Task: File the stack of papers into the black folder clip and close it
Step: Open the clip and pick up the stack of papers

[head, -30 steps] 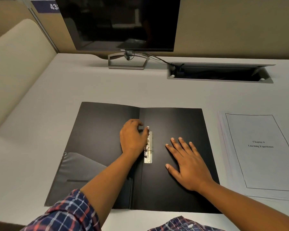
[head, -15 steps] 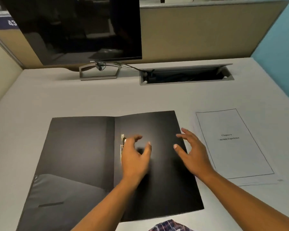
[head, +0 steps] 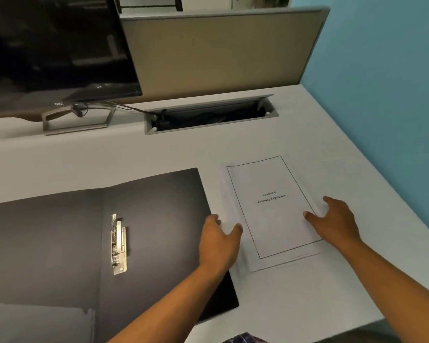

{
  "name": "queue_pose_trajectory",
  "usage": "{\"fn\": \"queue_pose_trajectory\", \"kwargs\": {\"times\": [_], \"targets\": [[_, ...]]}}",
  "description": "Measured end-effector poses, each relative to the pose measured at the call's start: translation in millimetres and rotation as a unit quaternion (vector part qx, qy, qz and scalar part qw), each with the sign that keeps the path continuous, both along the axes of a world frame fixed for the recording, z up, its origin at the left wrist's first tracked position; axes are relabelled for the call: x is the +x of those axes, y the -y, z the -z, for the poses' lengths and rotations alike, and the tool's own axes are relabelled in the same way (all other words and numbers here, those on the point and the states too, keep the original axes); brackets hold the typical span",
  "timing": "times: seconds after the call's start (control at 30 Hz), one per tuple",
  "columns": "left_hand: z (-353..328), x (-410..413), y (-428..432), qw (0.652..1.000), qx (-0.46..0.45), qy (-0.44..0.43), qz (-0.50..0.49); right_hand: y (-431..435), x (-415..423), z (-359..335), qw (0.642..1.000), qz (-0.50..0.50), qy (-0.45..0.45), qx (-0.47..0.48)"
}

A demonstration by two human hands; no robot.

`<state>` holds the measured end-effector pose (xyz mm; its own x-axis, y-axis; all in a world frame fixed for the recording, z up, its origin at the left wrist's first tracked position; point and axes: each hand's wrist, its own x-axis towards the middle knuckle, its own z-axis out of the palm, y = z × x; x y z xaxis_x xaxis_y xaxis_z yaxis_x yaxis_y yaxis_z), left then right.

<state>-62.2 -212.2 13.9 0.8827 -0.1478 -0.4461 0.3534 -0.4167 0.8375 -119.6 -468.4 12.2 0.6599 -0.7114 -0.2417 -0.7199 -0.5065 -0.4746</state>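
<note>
The black folder (head: pixel 159 219) lies open and flat on the desk, its metal clip (head: pixel 119 243) beside the spine with the lever raised. To its right the white stack of papers (head: pixel 270 214) lies flat, printed title page up. My left hand (head: pixel 219 241) is at the stack's left edge, thumb on the top sheet, fingers curled at the side. At the right edge my right hand (head: pixel 337 221) is spread, with its thumb on the page. Neither hand has lifted the stack.
A dark monitor (head: pixel 55 50) on a metal stand (head: pixel 77 120) is at the back left. Behind the papers is an open cable tray (head: pixel 208 115). A beige partition (head: pixel 221 50) and a blue wall (head: pixel 382 82) bound the desk.
Both hands left the folder and clip and moved right to the edges of the paper stack. My view swung to the right as well.
</note>
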Motion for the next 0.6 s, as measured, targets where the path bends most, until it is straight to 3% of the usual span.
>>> {"fn": "queue_pose_trajectory", "kwargs": {"times": [0.17,0.43,0.6], "targets": [[2,3,27,0.998,0.030,-0.020,-0.051,9,-5,4,0.998,-0.029,-0.061,0.003],[1,12,44,0.993,-0.005,-0.080,-0.083,-14,-11,5,0.993,-0.096,-0.046,0.044],[-6,18,29,0.995,-0.053,-0.076,-0.028,-16,-14,1,0.992,-0.088,-0.009,0.094]]}}
